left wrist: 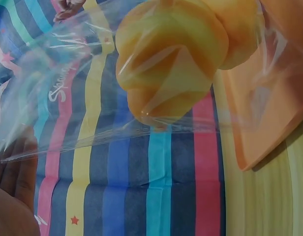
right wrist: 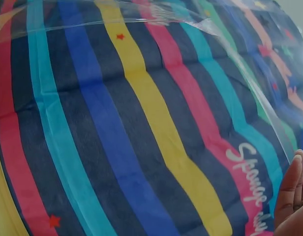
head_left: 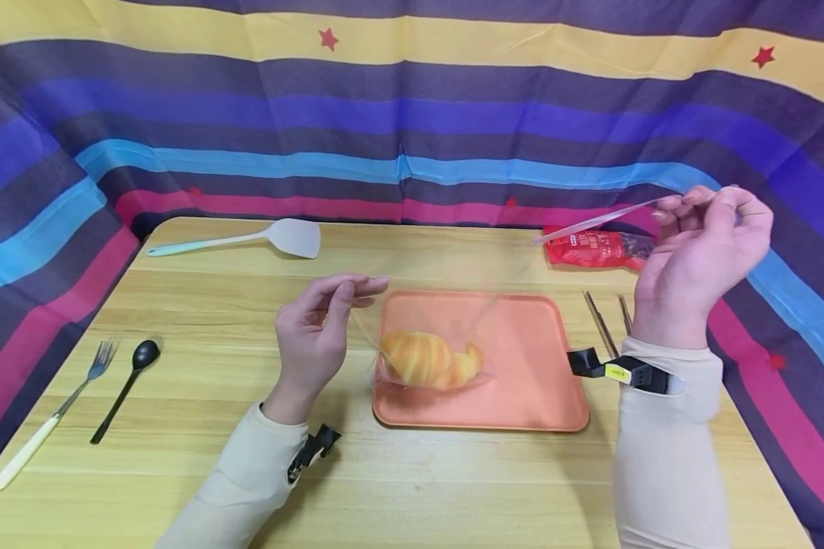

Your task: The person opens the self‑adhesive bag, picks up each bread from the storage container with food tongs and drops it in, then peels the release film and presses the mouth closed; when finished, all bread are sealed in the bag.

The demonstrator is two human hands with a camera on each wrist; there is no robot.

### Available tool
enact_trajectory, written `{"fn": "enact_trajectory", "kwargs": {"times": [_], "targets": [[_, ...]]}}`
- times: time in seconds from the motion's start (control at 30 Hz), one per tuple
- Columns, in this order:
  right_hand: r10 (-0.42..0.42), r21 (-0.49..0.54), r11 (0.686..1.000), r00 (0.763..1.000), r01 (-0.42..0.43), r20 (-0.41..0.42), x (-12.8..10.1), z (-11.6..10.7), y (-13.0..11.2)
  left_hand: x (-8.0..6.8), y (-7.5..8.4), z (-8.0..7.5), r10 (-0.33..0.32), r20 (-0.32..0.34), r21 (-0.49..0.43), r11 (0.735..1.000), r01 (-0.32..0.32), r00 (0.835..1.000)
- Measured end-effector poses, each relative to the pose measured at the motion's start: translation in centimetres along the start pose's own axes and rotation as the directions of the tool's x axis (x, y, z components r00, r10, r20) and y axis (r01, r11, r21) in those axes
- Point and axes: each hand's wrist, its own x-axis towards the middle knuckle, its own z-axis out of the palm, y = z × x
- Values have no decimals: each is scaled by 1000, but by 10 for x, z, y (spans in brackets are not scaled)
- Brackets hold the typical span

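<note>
A clear plastic bag (head_left: 599,220) is stretched between my two hands, with croissant-shaped bread (head_left: 419,358) lying low inside it. The bread also shows through the film in the left wrist view, with a ridged, golden part (left wrist: 171,64). Beneath the bag is an orange tray (head_left: 539,374). My left hand (head_left: 316,332) pinches the bag's edge at the tray's left side. Raised higher at the right, my right hand (head_left: 700,252) pinches the other end of the bag's edge between thumb and fingers. The film's outline is faint and blurred in the head view.
A white spatula (head_left: 294,238) lies at the back left. A fork (head_left: 58,415) and a black spoon (head_left: 134,375) are on the left. Behind my right hand lies a red packet (head_left: 584,248); metal utensils (head_left: 599,320) lie right of the tray. Striped cloth (head_left: 398,114) hangs around the table.
</note>
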Motion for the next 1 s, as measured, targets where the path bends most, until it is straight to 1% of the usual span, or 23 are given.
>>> {"fn": "enact_trajectory", "kwargs": {"times": [0.1,0.27,0.47,0.5,0.57,0.63,0.67,0.7,0.73,0.77,0.8,0.83,0.9,0.93,1.0], "targets": [[12,-23,1000,999,-14,-49,7,-5,-4,0,0,0,1,4,0,1000,-1,1000],[30,-38,999,994,-34,-101,16,-14,-8,0,-1,0,10,12,-14,1000,-10,1000],[87,0,996,984,-88,-157,27,-23,-16,1,-1,-1,24,26,-43,999,-23,999],[93,8,996,984,-93,-150,28,-25,-17,1,-1,-1,27,25,-46,999,-26,999],[112,-9,993,987,-114,-116,30,-30,-19,1,-1,-2,33,26,-50,998,-32,999],[144,-55,988,989,-146,-34,29,-35,-21,1,-2,-2,35,30,-49,998,-34,999],[168,-92,982,985,-165,29,28,-39,-21,1,-2,-2,34,32,-50,998,-33,999],[202,-143,972,975,-188,96,27,-42,-21,1,-2,-2,32,33,-53,998,-31,999],[251,-226,951,955,-212,160,26,-45,-22,1,-2,-1,32,34,-53,998,-30,999],[302,-313,922,927,-226,221,24,-49,-22,1,-2,-1,32,35,-55,998,-30,999],[351,-397,890,893,-225,281,23,-53,-21,1,-2,0,33,35,-55,998,-31,999],[408,-492,843,855,-218,320,22,-58,-20,1,-2,0,35,35,-55,998,-33,999],[505,-630,753,783,-192,364,22,-70,-16,1,-2,1,40,34,-55,998,-38,999],[542,-674,716,755,-184,369,22,-77,-13,1,-2,1,42,33,-53,998,-40,999],[590,-711,676,720,-194,365,24,-93,-6,1,-2,2,44,31,-52,998,-42,999]]}}
